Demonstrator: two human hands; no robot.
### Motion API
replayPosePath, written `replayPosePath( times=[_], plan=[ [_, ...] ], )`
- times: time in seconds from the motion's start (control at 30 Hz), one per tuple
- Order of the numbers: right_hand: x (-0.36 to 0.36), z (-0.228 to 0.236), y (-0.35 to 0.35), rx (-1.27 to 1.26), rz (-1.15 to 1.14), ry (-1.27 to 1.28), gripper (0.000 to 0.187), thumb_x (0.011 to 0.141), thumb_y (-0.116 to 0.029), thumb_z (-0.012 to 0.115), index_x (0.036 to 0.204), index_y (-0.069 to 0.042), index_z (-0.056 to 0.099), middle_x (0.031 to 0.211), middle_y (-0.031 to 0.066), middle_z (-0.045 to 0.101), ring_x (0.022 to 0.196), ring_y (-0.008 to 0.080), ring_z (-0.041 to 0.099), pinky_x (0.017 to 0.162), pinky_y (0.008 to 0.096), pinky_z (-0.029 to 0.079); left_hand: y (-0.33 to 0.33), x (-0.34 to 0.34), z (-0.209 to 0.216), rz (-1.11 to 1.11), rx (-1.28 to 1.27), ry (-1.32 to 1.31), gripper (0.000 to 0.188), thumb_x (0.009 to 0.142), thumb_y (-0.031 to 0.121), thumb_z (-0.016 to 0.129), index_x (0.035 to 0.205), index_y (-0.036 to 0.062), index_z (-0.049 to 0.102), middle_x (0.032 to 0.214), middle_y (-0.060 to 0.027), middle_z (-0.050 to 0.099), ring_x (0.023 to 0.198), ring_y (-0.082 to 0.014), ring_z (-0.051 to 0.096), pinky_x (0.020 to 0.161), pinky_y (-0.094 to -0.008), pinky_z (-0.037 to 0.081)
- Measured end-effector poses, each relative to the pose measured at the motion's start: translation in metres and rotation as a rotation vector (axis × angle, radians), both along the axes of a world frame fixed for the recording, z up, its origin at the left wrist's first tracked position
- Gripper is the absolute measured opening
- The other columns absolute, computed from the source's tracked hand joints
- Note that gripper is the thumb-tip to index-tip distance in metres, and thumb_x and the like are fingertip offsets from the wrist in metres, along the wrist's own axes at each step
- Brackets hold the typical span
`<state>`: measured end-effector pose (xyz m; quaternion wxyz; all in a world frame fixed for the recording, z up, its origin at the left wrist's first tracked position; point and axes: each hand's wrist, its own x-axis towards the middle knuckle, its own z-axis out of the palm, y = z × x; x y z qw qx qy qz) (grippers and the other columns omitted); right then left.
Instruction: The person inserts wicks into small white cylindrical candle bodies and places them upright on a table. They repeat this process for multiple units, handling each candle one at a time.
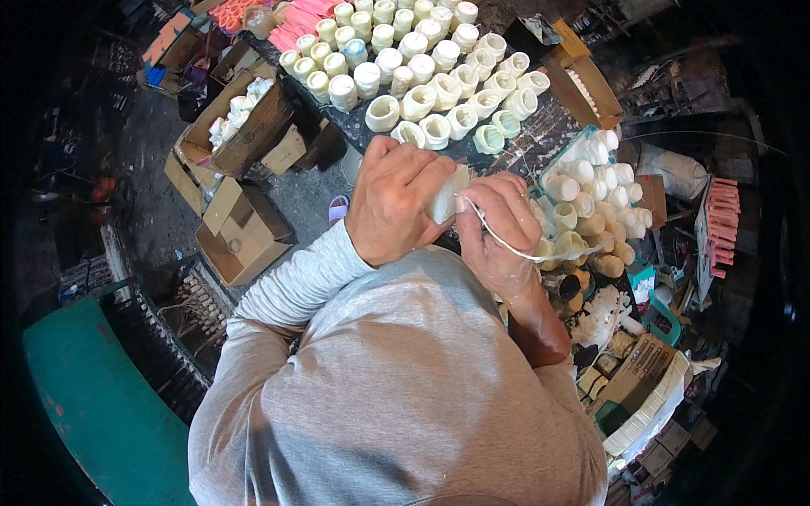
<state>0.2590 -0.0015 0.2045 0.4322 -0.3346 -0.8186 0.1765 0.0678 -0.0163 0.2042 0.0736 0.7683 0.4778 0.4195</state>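
Observation:
Close in front of my chest, my left hand (392,198) is closed around a pale, translucent, wax-like piece (451,192). My right hand (506,223) pinches a white wick-like cord (498,239) between thumb and fingers, right against that piece. From the pinch the cord runs out across my right wrist to the right. My fingers hide part of the pale piece, so its full shape does not show. Just beyond both hands stand rows of off-white, cup-like moulds (434,129) on a dark table (337,121).
More off-white moulds (582,202) are heaped at the right, near a green container (662,320). Pink sticks (308,21) lie at the far left of the table, others (723,223) at far right. Cardboard boxes (240,232) and a green machine panel (101,396) are on the left.

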Motion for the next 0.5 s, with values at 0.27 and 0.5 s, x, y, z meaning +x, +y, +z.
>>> replayPosePath(
  times=[0.27, 0.5],
  plan=[
    [0.0005, 0.0055, 0.0088, 0.034, 0.014, -0.048, 0.021, 0.079, 0.006, 0.078, 0.098, 0.0, 0.071, 0.095, 0.0115, 0.071, 0.088, 0.0309, 0.069, 0.089, 0.0461, 0.051, 0.0063, 0.0003, -0.002, 0.008, 0.011, 0.017, 0.047, 0.07, 0.023, 0.094, 0.106, 0.0017, 0.072, 0.097, -0.01, 0.073, 0.087, -0.0281, 0.068, 0.084, -0.0429, 0.046],
    [0.0057, 0.0069, 0.0129, -0.173, 0.031, -0.028, 0.021, 0.079, 0.005, 0.08, 0.097, -0.003, 0.073, 0.096, 0.0105, 0.074, 0.09, 0.0298, 0.07, 0.09, 0.0445, 0.052, 0.0095, -0.0003, -0.0029, 0.002, -0.013, 0.062, 0.051, 0.069, 0.023, 0.093, 0.109, 0.0017, 0.071, 0.1, -0.0109, 0.072, 0.089, -0.0284, 0.067, 0.085, -0.044, 0.046]
  ],
)
